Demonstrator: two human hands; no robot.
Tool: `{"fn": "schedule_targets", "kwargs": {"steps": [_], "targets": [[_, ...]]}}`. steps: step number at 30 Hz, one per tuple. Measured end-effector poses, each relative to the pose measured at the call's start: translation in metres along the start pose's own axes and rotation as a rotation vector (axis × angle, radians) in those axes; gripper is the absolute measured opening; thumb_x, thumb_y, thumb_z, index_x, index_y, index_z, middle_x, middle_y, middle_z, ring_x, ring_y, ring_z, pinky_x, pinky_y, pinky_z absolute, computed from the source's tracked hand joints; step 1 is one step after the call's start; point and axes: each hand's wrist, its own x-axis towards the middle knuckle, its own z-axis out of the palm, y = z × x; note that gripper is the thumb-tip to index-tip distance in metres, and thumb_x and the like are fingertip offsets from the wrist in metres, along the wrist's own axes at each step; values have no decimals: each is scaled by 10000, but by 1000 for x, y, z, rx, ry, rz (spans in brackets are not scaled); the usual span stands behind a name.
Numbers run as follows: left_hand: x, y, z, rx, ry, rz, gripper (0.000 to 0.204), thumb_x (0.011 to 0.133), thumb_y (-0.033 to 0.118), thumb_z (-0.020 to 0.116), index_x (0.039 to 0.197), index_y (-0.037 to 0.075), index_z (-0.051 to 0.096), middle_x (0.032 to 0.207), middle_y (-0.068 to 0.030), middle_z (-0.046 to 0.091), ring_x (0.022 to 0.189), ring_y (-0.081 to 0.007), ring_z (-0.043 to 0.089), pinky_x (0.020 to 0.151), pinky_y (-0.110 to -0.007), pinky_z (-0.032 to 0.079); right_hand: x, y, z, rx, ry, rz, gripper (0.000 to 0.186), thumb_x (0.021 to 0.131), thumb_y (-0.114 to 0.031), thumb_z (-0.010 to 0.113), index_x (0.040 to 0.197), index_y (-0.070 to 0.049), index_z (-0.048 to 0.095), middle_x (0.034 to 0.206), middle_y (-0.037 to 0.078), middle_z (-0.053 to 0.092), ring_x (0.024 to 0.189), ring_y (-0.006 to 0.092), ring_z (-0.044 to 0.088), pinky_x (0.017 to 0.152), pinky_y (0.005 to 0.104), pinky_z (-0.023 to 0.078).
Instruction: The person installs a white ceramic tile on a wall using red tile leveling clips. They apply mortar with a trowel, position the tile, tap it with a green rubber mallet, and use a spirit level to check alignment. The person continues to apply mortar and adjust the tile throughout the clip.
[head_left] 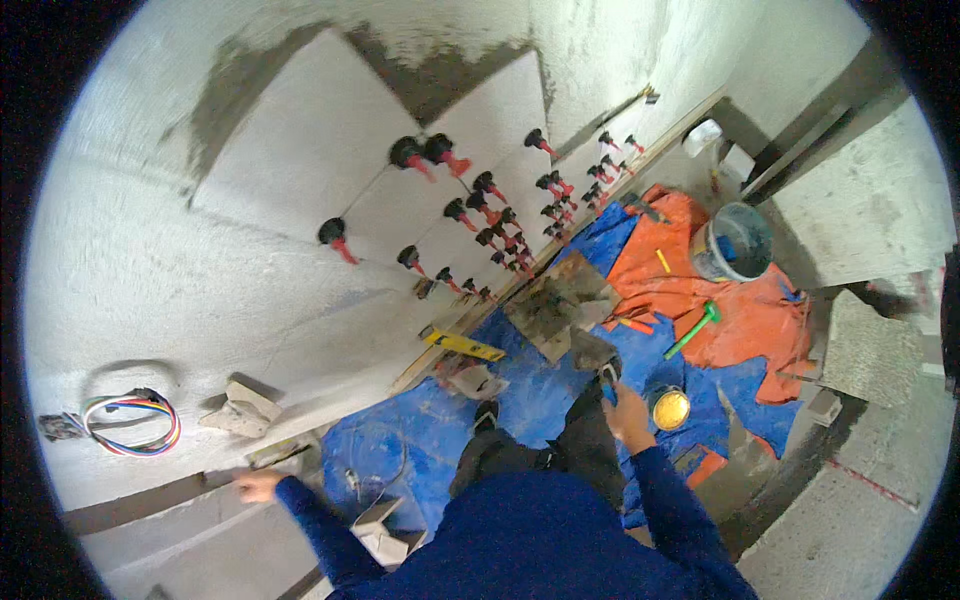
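My right hand (629,418) is closed around the blue handle of a trowel (593,350), its grey blade pointing forward over the blue sheet. At the left, my left hand (258,486) reaches out to the edge of a pale ledge (215,535), fingers extended and seemingly nothing in them. A broken tile piece (240,408) sits just beyond that hand. Ahead, large white tiles (310,150) cover part of the wall in wet grey mortar. Several black tile-levelling knobs with red handles (407,155) stick out along their joints.
Blue sheeting (385,440) and orange sheeting (660,240) lie on the floor. On them are a yellow spirit level (462,343), a green mallet (692,331), a bucket (732,243) and a yellow-filled tub (670,408). Coiled coloured wires (130,424) hang from the left wall.
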Motion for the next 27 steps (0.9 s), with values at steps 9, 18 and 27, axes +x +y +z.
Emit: {"fn": "schedule_targets", "kwargs": {"steps": [9, 18, 27], "targets": [[-334, -19, -176, 38, -1329, 133, 116, 948, 109, 708, 1022, 20, 698, 1038, -75, 682, 930, -195, 618, 801, -365, 520, 62, 58, -24, 5, -189, -32, 525, 887, -235, 730, 1333, -11, 568, 1197, 279, 678, 1081, 479, 663, 921, 545, 543], [-481, 22, -213, 21, -2189, 291, 283, 970, 309, 729, 1021, 31, 707, 1038, -95, 680, 918, -231, 660, 783, -364, 528, 33, 59, -8, 13, -23, -68, 581, 880, -202, 735, 1404, -31, 549, 1191, 274, 675, 1083, 491, 651, 951, 549, 529], [-590, 0, -214, 391, -2222, -1194, 644, 1015, 440, 693, 1455, 16, 490, 1128, -117, 695, 975, -262, 697, 812, -428, 590, 54, 19, 29, 431, -550, -155, 612, 907, -339, 744, 1424, -39, 610, 1296, 253, 692, 1193, 431, 665, 1028, 480, 523]]}}
